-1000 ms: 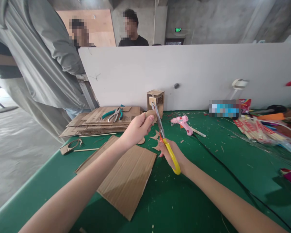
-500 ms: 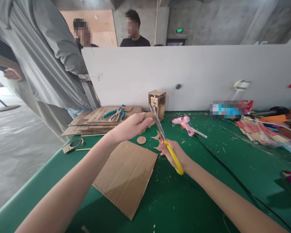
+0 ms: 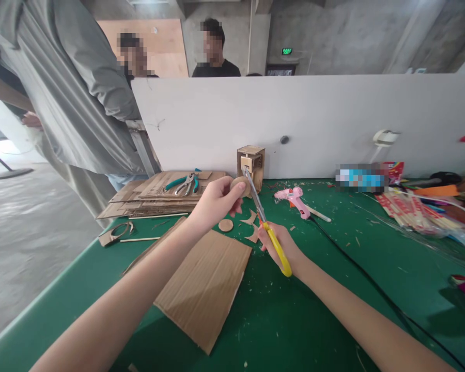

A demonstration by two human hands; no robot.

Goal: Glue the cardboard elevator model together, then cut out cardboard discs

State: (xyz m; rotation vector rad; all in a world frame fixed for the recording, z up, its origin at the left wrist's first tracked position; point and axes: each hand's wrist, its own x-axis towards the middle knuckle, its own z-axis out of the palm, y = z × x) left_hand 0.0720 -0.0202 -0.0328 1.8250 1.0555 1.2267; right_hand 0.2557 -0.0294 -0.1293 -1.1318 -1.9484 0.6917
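Pinching a rounded brown cardboard piece (image 3: 239,181) in the left hand (image 3: 219,199), at yellow-handled metal scissors (image 3: 274,244) gripped in the right hand (image 3: 289,245); seemingly mid-trim, with an unclear amount left. Apparently already cut: a brown cardboard disc (image 3: 225,225), near curved brown cardboard offcuts (image 3: 253,236) on the green worktop (image 3: 313,320). Behind, an upright white panel (image 3: 318,113) and grey concrete wall (image 3: 349,36).

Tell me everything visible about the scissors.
The scissors show a yellow handle, an orange-red patch beside it, and silver, metal-looking blades. The right hand grips the handle; the blades point forward and slightly left, above the green table, beside the round cardboard piece in the left hand. Whether they touch it is unclear.
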